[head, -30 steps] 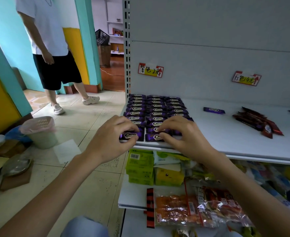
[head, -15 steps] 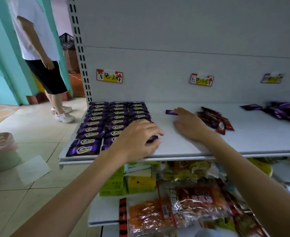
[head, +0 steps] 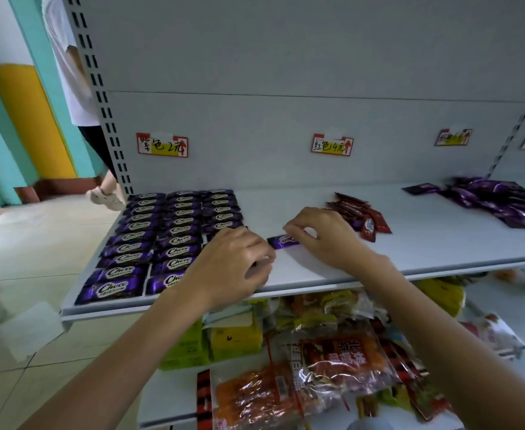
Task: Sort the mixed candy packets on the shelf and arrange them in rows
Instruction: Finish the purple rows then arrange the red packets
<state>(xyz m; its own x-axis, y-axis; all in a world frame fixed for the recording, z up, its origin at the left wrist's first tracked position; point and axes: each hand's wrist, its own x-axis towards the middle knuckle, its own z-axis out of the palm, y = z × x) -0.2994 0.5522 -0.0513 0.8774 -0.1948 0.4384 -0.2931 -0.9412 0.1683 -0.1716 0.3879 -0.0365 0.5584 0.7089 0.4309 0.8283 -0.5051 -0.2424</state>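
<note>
Front of third row (head: 220, 216) hidden under left hand (head: 228, 268); loose packet (head: 281, 242) half under right hand (head: 326, 237); far tag (head: 453, 137) blurred.

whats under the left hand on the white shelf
The left hand covers the near end of the third column of purple Choco packets; packets show only beyond it. How many lie beneath, or whether its fingers hold one, is hidden.

Purple packets (head: 162, 243), red packets (head: 363, 215)

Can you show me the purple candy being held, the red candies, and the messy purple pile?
held purple packet (head: 281, 242): head view, wrapper's middle.
red packets (head: 360, 209): head view, middle of the pile.
messy purple pile (head: 496, 197): head view, pile's centre.
</note>
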